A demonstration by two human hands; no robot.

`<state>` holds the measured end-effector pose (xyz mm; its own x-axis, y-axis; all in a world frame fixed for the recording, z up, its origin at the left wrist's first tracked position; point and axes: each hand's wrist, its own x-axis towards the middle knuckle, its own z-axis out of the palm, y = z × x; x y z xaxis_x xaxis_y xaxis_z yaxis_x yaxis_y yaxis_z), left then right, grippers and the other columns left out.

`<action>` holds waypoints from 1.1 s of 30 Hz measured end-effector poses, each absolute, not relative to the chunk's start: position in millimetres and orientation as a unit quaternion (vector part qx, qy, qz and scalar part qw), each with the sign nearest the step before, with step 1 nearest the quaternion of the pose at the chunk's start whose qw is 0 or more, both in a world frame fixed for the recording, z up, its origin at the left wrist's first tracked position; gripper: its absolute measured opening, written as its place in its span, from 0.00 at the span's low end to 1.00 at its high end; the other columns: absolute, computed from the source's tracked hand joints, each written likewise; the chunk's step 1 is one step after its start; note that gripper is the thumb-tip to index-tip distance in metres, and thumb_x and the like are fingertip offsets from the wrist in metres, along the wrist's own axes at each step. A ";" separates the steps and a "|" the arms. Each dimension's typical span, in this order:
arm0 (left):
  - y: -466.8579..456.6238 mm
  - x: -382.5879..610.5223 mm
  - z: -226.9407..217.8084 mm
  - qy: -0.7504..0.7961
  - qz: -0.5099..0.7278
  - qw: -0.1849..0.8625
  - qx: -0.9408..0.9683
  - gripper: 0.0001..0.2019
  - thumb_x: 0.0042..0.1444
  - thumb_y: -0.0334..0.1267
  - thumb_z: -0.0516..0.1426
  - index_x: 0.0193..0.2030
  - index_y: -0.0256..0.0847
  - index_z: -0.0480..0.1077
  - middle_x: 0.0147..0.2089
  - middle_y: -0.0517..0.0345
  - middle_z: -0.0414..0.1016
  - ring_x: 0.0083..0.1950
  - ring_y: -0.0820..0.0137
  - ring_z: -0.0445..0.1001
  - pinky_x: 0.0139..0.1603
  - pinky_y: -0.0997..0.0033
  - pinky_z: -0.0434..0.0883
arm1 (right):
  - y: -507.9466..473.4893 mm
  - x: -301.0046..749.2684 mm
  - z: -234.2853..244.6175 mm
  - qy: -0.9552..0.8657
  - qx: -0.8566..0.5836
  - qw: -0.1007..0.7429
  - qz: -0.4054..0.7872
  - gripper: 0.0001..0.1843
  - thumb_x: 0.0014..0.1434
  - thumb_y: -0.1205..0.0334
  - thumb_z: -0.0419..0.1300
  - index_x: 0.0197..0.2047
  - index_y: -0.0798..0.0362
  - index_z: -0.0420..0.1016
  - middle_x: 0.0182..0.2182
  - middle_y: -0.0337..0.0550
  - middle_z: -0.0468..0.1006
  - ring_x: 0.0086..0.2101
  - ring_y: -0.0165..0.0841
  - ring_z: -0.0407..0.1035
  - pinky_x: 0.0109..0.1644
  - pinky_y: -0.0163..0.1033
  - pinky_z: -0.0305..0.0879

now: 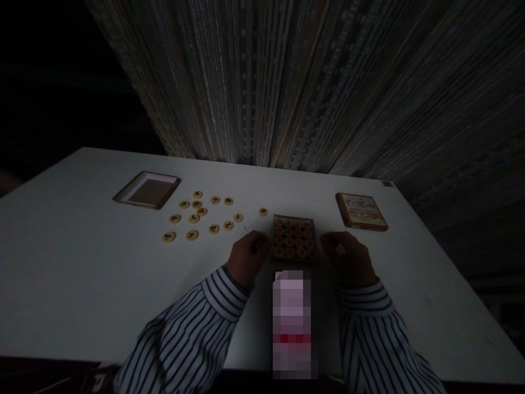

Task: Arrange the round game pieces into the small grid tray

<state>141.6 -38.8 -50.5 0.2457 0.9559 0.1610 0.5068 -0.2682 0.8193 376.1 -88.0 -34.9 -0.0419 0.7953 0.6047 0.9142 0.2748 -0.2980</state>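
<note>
A small square box (316, 241) stands in front of me, packed with rows of round Chinese chess pieces (289, 241) marked in red. Just beside its left wall is my left hand (249, 256), the fingers curled inward and closed. My right hand (349, 256) rests at the box's right side, likewise curled, with a patch of light showing between thumb and fingers. Dim light hides whether either hand holds anything. Left of the box, several pale chess pieces (214, 229) with dark characters lie scattered, and one piece (263, 212) sits nearest the box.
An open shallow box part (147, 191) lies at the far left of the white table (102, 273). A printed box lid (361, 211) lies to the right. A phone-like object (292, 323), blurred out, is between my forearms. A striped curtain (262, 82) hangs behind the table.
</note>
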 end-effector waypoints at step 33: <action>-32.6 140.1 -47.7 0.495 0.429 0.364 0.662 0.07 0.50 0.37 0.54 0.31 0.36 0.71 0.23 0.60 0.71 0.26 0.74 0.67 0.28 0.75 0.65 | -83.5 371.5 -36.4 -0.592 -0.670 0.447 0.041 0.19 0.56 0.48 0.51 0.32 0.54 0.73 0.21 0.42 0.75 0.24 0.33 0.69 0.26 0.35 0.65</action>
<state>140.1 -32.6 -47.7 0.1421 0.9676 0.2085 0.3432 -0.2458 0.9066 371.5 -83.5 -36.4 0.2960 0.8291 0.4744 0.7563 0.0999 -0.6465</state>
